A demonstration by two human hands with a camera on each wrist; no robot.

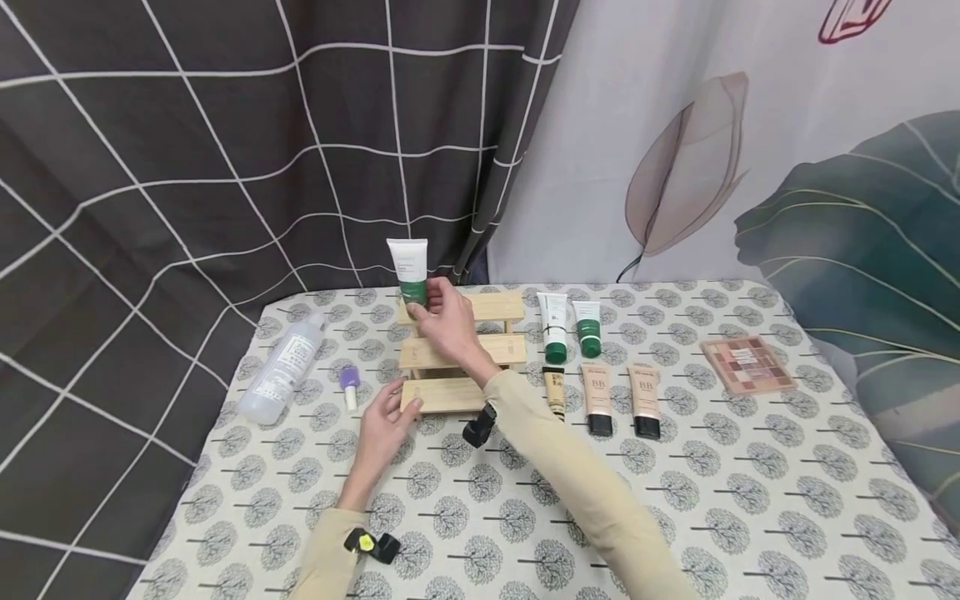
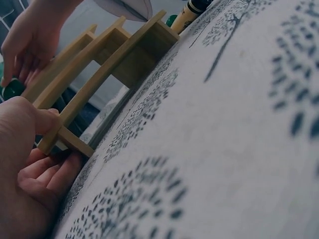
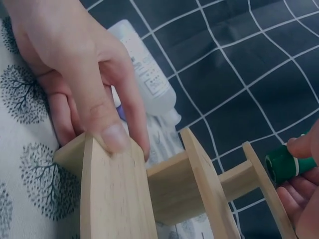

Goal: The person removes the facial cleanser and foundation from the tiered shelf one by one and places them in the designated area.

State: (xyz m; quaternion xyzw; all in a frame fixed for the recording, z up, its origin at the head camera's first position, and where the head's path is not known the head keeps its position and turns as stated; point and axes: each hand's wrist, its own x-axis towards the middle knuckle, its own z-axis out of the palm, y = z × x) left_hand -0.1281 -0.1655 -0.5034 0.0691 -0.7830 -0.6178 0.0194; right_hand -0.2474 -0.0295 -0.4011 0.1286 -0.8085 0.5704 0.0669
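Note:
A three-step wooden rack (image 1: pixel 450 394) stands on the patterned cloth. My left hand (image 1: pixel 384 425) grips the left end of its lowest step, thumb on top and fingers below, as the left wrist view shows at the wood (image 2: pixel 94 94). Over the left end of the top step, my right hand (image 1: pixel 450 323) pinches a white and green squeeze tube (image 1: pixel 410 268) near its green cap, which points down. In the right wrist view the green cap (image 3: pixel 283 164) sits close to the top step; whether it touches the wood I cannot tell.
Right of the rack lie two white-green tubes (image 1: pixel 554 327), a small gold tube (image 1: pixel 555 392) and two beige BB tubes (image 1: pixel 597 398). Farther right is an eyeshadow palette (image 1: pixel 748 365). On the left lie a clear bottle (image 1: pixel 285 371) and a purple-and-white small bottle (image 1: pixel 349 386). Curtains hang behind.

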